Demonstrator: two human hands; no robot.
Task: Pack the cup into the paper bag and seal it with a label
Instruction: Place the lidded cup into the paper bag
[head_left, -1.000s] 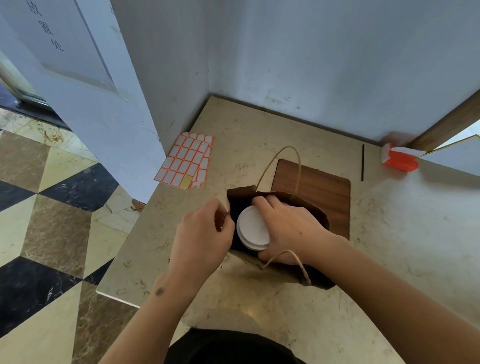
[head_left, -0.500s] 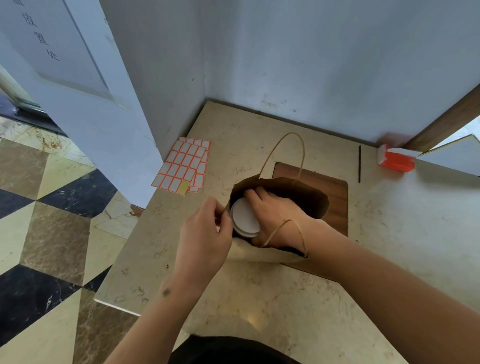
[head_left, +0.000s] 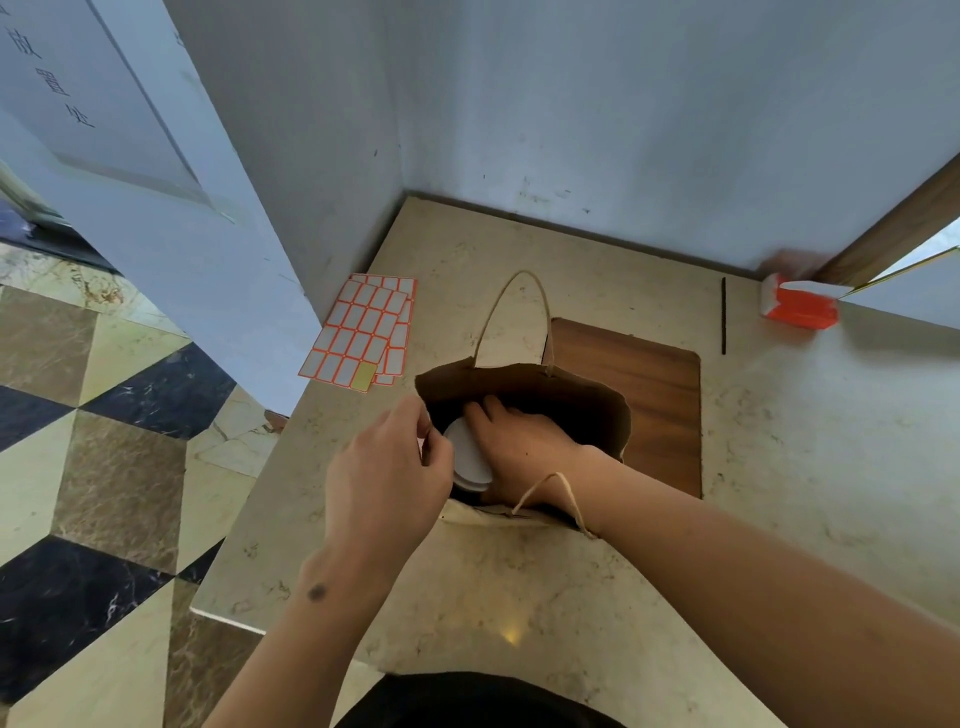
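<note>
— Fingers (head_left: 485, 410) of the right hand (head_left: 524, 441) are wrapping the white-lidded cup (head_left: 467, 457), sitting down inside the open paper bag (head_left: 571, 400) on the table (head_left: 779, 467).

— And the left hand (head_left: 389, 478)?

— It is pinching the bag's near-left rim. Label sheets (head_left: 363, 332) are lying just beside the bag.

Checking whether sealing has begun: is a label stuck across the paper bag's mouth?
No. The paper bag gapes open, the right hand inside it on the cup.

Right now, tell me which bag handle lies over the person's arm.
The near handle, looped over the right forearm at the bag's front edge. The far handle stands free behind the opening.
</note>
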